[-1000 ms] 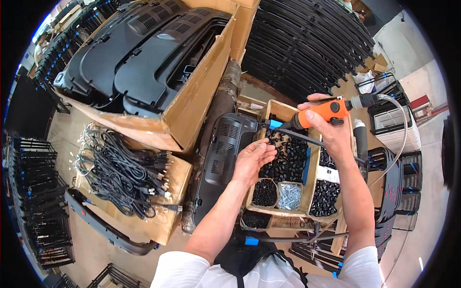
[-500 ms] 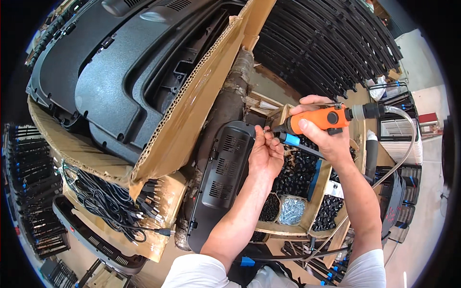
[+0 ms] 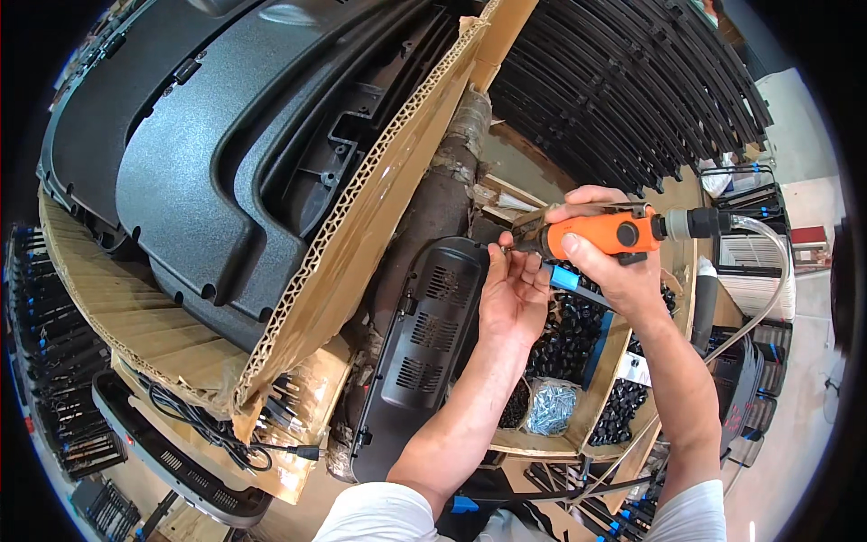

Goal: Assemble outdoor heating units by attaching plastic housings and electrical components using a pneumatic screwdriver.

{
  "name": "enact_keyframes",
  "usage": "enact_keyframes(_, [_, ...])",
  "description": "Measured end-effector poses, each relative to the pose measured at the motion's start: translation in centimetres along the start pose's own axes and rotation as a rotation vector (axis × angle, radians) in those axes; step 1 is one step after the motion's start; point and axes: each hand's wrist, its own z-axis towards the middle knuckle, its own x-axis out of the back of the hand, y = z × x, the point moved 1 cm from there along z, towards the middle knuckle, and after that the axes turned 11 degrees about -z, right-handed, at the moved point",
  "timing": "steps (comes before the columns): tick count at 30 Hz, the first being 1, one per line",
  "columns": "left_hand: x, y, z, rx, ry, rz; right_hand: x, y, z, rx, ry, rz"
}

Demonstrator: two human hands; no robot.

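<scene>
My right hand (image 3: 607, 244) is wrapped around an orange air screwdriver (image 3: 596, 235), its thumb along the body and a clear hose running from its rear. The tool lies nearly level, its nose pointing left. At that nose, my left hand (image 3: 515, 289) pinches thumb and forefinger together, and what sits between the fingertips is too small to make out. Just left of these fingertips is the upper end of a black vented plastic cover (image 3: 432, 325), resting along a worn, wrapped bar (image 3: 470, 126). A blue-and-dark strip (image 3: 565, 278) shows beneath the tool, next to my left fingers.
A cardboard box (image 3: 361, 244) with large black plastic shells (image 3: 190, 154) stands close on the left. Cables (image 3: 190, 406) lie below it. Under my hands, a divided wooden tray (image 3: 578, 449) holds silver screws (image 3: 549, 406) and small black parts. Black frames (image 3: 623, 81) are stacked beyond.
The view has shifted slightly, so the box appears larger on the left. Both hands and the screwdriver stay together, a little farther right in the picture, with the same grips.
</scene>
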Motion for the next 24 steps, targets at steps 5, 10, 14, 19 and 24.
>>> enact_keyframes(5, [-0.5,0.7,0.4,-0.002,-0.163,-0.125,-1.7,0.3,1.4,0.021,-0.033,0.027])
enact_keyframes(10, [0.0,0.8,1.1,-0.005,-0.188,-0.175,-2.7,0.8,2.8,-0.013,-0.062,0.026])
enact_keyframes(14, [0.7,1.0,1.7,0.006,-0.194,-0.171,-3.3,-0.1,3.4,-0.07,-0.094,0.047])
enact_keyframes(19, [0.9,0.9,1.6,-0.013,-0.19,-0.147,-3.7,-0.8,4.9,-0.071,-0.13,-0.069])
enact_keyframes(24, [0.2,1.0,1.1,-0.013,-0.126,-0.19,-3.4,-0.8,6.1,-0.094,-0.172,-0.105])
